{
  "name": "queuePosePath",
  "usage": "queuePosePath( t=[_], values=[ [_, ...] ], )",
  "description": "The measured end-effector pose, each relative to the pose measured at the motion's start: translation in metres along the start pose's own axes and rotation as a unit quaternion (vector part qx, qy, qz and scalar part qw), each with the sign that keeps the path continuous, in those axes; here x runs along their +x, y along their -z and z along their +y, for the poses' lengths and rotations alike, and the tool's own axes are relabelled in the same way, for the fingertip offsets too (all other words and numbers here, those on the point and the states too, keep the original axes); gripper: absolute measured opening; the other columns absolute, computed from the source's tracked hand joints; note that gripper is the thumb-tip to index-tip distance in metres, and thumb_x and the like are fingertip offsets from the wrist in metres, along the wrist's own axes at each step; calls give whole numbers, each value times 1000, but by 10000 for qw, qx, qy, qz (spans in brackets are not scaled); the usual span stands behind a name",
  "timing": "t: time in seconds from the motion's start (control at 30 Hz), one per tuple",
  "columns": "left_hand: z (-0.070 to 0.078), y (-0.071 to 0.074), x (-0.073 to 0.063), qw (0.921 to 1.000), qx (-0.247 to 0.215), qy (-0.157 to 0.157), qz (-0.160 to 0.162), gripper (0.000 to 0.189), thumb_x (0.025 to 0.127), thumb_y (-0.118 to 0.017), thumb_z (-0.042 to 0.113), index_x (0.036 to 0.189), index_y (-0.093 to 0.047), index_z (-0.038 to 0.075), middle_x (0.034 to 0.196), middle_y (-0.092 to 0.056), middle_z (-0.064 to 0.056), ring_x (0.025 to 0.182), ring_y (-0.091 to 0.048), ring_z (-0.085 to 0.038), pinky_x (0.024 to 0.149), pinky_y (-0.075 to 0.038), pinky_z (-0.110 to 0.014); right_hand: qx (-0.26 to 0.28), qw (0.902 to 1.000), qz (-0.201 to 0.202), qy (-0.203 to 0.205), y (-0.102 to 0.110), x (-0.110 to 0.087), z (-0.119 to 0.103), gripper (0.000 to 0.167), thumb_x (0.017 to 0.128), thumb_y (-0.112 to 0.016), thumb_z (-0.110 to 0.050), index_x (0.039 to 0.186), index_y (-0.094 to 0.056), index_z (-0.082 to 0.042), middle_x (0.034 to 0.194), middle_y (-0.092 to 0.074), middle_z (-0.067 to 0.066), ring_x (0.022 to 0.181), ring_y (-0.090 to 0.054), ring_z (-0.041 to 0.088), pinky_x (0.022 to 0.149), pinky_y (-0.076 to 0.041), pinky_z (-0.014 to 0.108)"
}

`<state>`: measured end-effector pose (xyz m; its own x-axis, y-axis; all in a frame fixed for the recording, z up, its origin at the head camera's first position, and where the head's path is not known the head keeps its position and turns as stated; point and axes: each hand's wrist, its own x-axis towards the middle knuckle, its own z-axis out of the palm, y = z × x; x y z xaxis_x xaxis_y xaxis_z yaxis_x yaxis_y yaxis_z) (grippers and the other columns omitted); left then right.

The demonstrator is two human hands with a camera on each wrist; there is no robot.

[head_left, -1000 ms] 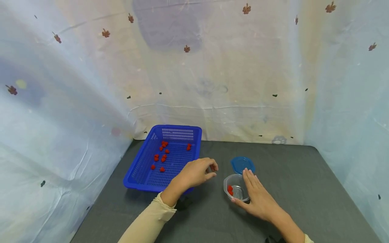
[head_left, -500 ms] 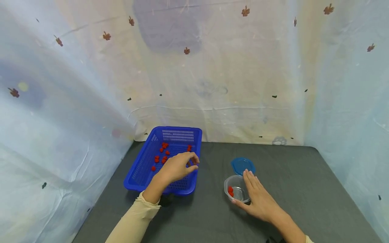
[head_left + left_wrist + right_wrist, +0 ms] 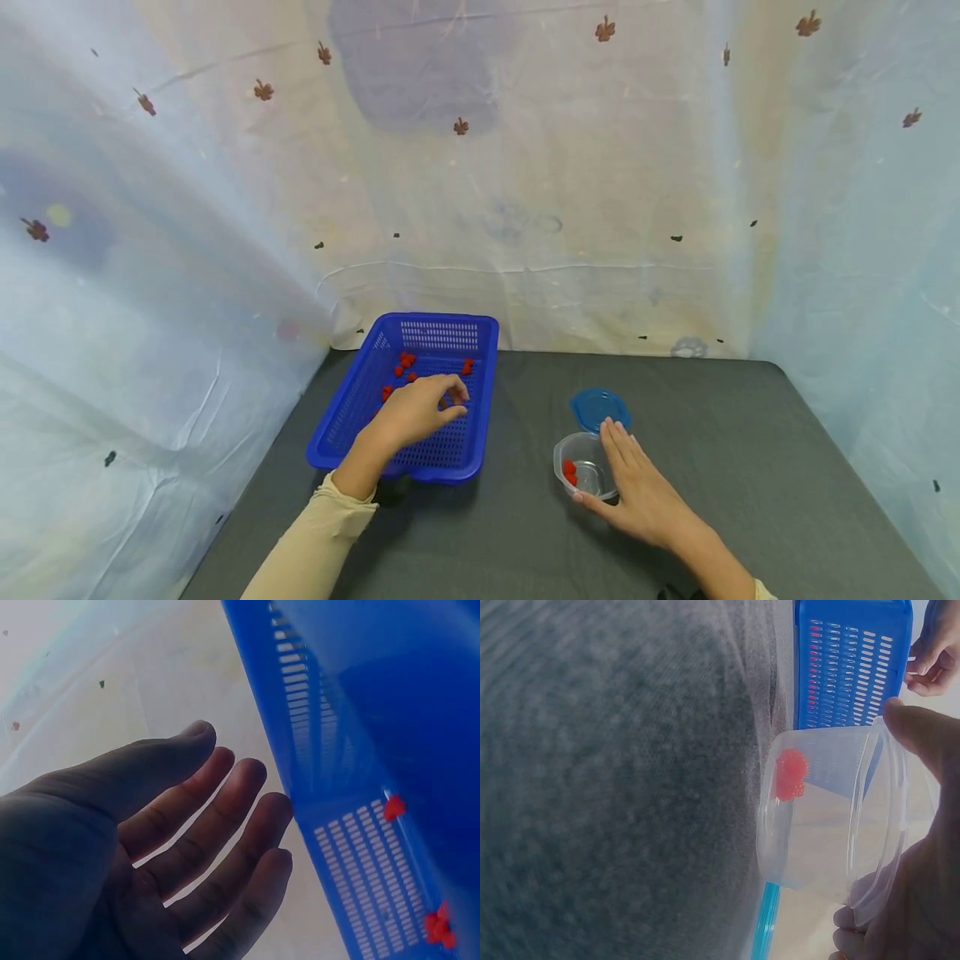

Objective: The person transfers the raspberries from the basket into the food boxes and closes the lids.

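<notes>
My left hand [image 3: 416, 408] is over the blue plastic basket [image 3: 486, 400], fingers loosely bent, thumb apart and nothing between them. Small red bumpy pieces [image 3: 406, 361] lie scattered on the basket floor, some hidden behind the hand. In the left wrist view the fingers [image 3: 247, 802] overlap the basket's side from outside its wall. My right hand [image 3: 641, 496] holds a clear plastic container [image 3: 817, 847] at its rim, thumb on one side and fingers on the other. A few red pieces [image 3: 790, 774] sit together inside that container, at its left side in the head view.
A blue lid [image 3: 600, 407] lies flat on the table just behind the container. Dark grey cloth [image 3: 517, 533] covers the table. Patterned curtains [image 3: 525, 208] hang along the back and both sides.
My left hand has moved left from beside the container to over the basket, covering some red pieces. The right hand and container have stayed in place.
</notes>
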<state>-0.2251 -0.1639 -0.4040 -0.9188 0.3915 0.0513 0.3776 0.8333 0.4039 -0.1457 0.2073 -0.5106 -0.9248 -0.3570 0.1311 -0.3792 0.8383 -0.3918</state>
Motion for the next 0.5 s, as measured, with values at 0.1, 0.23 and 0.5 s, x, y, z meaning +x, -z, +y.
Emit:
queuePosePath(
  t=[0.1,0.23,0.5],
  values=[
    [-6,5,-1,10000,43,65,-53,15,101,-78,30,112,-73,23,100,-71,11,88,-65,-8,79,-57,-38,5,10000,4,17,1,1,0,116,95,-64,-76,168,-22,4,176,-19,22,163,-19,42,126,-24,65],
    [-15,13,-1,9998,52,192,-98,17,101,-78,30,115,-73,21,102,-71,10,90,-65,-11,82,-57,-42,-12,10000,55,53,2,1,0,116,94,-65,-75,167,-24,6,176,-20,23,163,-19,42,126,-24,65],
    [-46,22,-6,9983,-98,425,-392,17,101,-78,27,117,-72,21,105,-71,8,80,-62,-11,75,-55,-39,59,10000,-32,15,1,1,-1,116,94,-65,-75,167,-23,5,176,-20,22,163,-18,42,127,-23,64]
  ],
)
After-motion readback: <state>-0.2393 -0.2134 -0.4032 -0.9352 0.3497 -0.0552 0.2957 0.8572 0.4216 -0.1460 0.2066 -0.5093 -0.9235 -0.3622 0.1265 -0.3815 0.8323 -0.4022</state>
